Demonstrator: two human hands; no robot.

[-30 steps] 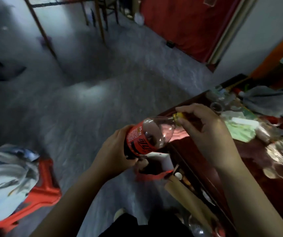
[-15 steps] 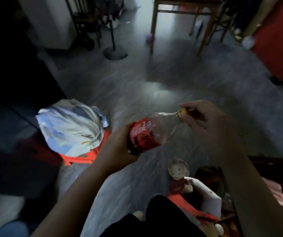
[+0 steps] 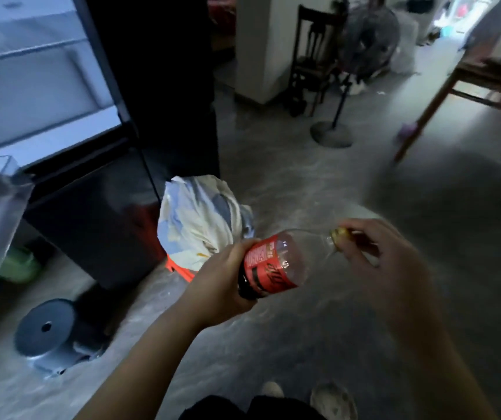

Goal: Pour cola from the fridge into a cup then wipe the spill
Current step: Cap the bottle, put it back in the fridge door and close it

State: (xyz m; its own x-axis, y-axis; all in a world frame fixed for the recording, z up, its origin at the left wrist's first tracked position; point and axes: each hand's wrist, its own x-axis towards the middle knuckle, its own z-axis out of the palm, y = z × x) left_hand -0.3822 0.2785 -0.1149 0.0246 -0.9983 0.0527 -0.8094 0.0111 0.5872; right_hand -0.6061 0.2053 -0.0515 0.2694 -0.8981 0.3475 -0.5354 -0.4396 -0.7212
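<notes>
Over the grey floor (image 3: 303, 183), out in front of the person's chest, the cola bottle (image 3: 276, 265) hangs between both hands, lying almost on its side with the neck pointing right and a little upward. The left hand (image 3: 222, 283) grips its lower end, fingers wrapped round the base and the edge of the red label, so the body of the bottle sticks out to the right of that fist. The right hand (image 3: 385, 262) meets the other end, its thumb and fingertips pinched round the yellow cap (image 3: 338, 234) at the mouth. What cola there is sits dark at the base end inside the left palm, and the shoulder and neck are clear plastic. The label carries dark lettering, too blurred to read. Both forearms reach up from the bottom edge, the left one slanting in from lower left, the right one from lower right with the wrist bent inward toward the cap. Off to the left the fridge (image 3: 46, 86) stands open, pale shelves showing, and a bundle of cloth (image 3: 200, 219) lies on the floor just beside its dark lower cabinet.
</notes>
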